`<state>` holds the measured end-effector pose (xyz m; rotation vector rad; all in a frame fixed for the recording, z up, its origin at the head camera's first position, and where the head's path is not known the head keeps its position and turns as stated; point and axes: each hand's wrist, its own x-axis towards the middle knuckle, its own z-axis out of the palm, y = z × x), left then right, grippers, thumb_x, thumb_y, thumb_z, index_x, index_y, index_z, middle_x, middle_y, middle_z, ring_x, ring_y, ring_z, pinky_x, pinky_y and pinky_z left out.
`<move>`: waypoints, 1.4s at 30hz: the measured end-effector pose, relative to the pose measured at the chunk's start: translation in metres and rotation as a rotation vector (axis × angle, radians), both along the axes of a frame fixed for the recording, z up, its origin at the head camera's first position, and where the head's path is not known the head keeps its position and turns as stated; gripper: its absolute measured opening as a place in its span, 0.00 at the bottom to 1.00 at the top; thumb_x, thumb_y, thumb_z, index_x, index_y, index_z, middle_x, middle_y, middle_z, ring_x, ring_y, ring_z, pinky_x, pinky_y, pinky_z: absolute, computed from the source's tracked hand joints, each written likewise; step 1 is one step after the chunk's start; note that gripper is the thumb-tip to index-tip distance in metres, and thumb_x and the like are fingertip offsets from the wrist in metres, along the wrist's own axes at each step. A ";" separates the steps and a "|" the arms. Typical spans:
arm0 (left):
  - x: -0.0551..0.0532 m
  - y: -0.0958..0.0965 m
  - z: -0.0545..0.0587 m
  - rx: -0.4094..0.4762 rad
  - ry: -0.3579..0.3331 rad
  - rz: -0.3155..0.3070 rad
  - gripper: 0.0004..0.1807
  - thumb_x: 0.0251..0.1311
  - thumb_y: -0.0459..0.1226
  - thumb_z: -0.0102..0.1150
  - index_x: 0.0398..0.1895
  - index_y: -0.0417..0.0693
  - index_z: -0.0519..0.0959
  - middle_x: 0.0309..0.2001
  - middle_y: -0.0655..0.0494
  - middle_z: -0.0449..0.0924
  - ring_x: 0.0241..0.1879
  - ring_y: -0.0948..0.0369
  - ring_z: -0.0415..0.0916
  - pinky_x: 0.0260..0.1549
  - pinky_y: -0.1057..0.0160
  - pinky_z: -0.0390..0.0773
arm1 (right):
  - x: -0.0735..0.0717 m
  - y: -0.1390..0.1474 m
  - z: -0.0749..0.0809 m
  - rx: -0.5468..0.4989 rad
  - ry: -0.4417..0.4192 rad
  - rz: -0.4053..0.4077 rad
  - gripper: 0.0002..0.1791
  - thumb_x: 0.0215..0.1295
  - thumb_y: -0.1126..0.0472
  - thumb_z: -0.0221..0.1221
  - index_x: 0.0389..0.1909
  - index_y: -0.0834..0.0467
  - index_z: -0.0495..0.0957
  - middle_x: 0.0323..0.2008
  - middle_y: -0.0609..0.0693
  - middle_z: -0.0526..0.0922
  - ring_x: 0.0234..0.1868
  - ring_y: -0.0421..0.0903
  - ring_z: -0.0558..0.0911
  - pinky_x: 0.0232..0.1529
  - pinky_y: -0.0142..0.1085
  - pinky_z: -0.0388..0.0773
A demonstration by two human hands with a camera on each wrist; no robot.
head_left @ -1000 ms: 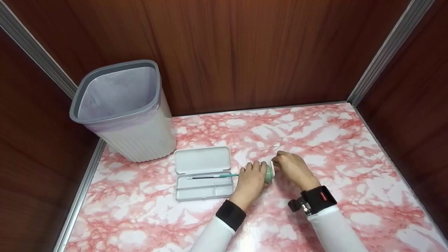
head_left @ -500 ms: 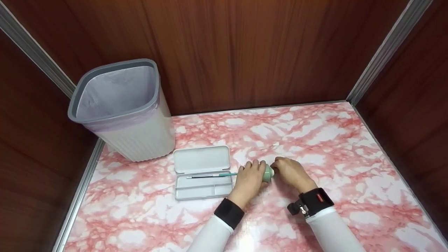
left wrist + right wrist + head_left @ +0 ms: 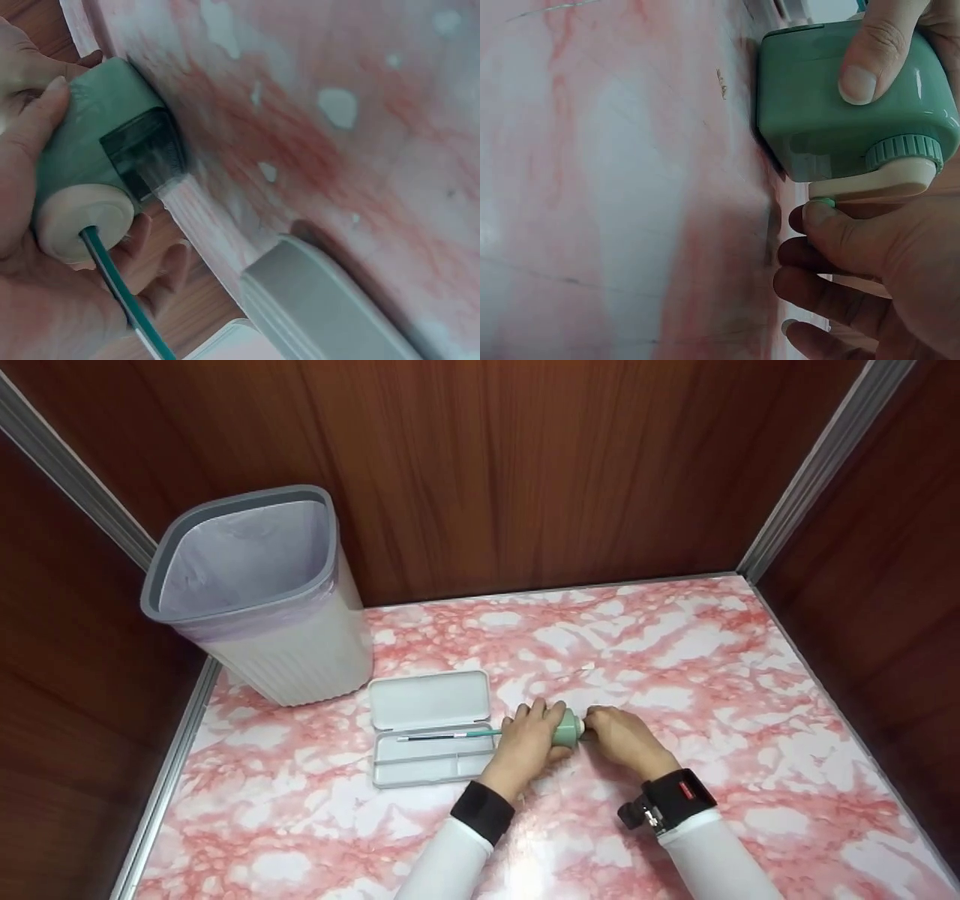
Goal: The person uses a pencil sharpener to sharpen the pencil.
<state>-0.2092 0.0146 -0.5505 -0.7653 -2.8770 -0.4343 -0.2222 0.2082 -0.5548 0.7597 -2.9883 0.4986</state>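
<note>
A green hand-crank pencil sharpener (image 3: 566, 729) lies on the table, gripped by my left hand (image 3: 525, 746), whose thumb (image 3: 862, 79) presses on its body. A teal pencil (image 3: 124, 292) is inserted in the sharpener's round cream collar (image 3: 64, 217); in the head view its dark far end reaches over the pencil case. The sharpener's dark see-through drawer (image 3: 146, 150) faces the table side. My right hand (image 3: 626, 742) pinches the small green knob (image 3: 823, 202) on the end of the cream crank arm (image 3: 885, 182) between thumb and forefinger, other fingers loosely curled.
An open grey pencil case (image 3: 431, 701) with divided compartments lies left of my left hand. Behind it stands a lined trash bin (image 3: 300, 645) against the wooden back wall (image 3: 487, 472). Small light bits (image 3: 587, 666) lie on the marbled table beyond the hands.
My right hand has swung lower and nearer with the crank, whose arm stood upright earlier. The left hand keeps hold of the sharpener, more of which now shows; the view has shifted slightly.
</note>
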 end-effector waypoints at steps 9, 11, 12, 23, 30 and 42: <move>0.002 0.003 0.001 0.025 -0.045 -0.012 0.40 0.49 0.51 0.70 0.66 0.51 0.68 0.54 0.44 0.67 0.47 0.49 0.67 0.41 0.54 0.71 | 0.005 0.001 -0.003 -0.086 -0.074 -0.003 0.04 0.59 0.66 0.65 0.26 0.58 0.80 0.27 0.47 0.78 0.29 0.47 0.79 0.33 0.45 0.76; 0.002 0.003 0.001 0.029 -0.043 -0.014 0.40 0.49 0.51 0.70 0.66 0.50 0.68 0.53 0.44 0.67 0.47 0.49 0.67 0.41 0.55 0.71 | 0.006 0.000 -0.003 -0.089 -0.071 0.000 0.04 0.58 0.65 0.65 0.27 0.58 0.81 0.28 0.48 0.79 0.30 0.48 0.80 0.33 0.46 0.77; 0.002 0.003 0.001 0.029 -0.039 -0.015 0.40 0.49 0.51 0.71 0.65 0.50 0.68 0.53 0.44 0.67 0.46 0.49 0.67 0.40 0.55 0.72 | 0.007 0.000 -0.003 -0.087 -0.069 0.002 0.03 0.58 0.66 0.65 0.27 0.58 0.81 0.28 0.48 0.79 0.31 0.49 0.80 0.34 0.46 0.77; 0.002 -0.001 0.003 -0.020 -0.028 0.048 0.41 0.46 0.58 0.69 0.66 0.63 0.70 0.52 0.51 0.72 0.48 0.52 0.69 0.34 0.52 0.74 | 0.009 0.002 -0.005 -0.080 0.001 0.068 0.05 0.57 0.68 0.65 0.26 0.56 0.83 0.27 0.48 0.79 0.29 0.48 0.79 0.31 0.45 0.76; -0.001 -0.002 0.003 0.013 0.002 -0.011 0.41 0.46 0.55 0.70 0.65 0.56 0.71 0.50 0.45 0.68 0.44 0.51 0.67 0.35 0.56 0.74 | 0.009 0.002 -0.004 -0.069 0.012 0.072 0.05 0.56 0.69 0.64 0.27 0.56 0.84 0.29 0.48 0.80 0.31 0.49 0.80 0.34 0.45 0.77; 0.000 0.000 0.005 0.007 -0.012 -0.011 0.42 0.46 0.55 0.70 0.66 0.54 0.70 0.52 0.43 0.70 0.47 0.52 0.69 0.38 0.54 0.76 | 0.020 -0.001 0.003 -0.048 -0.005 0.063 0.06 0.56 0.69 0.64 0.23 0.56 0.82 0.23 0.46 0.76 0.23 0.45 0.75 0.26 0.42 0.74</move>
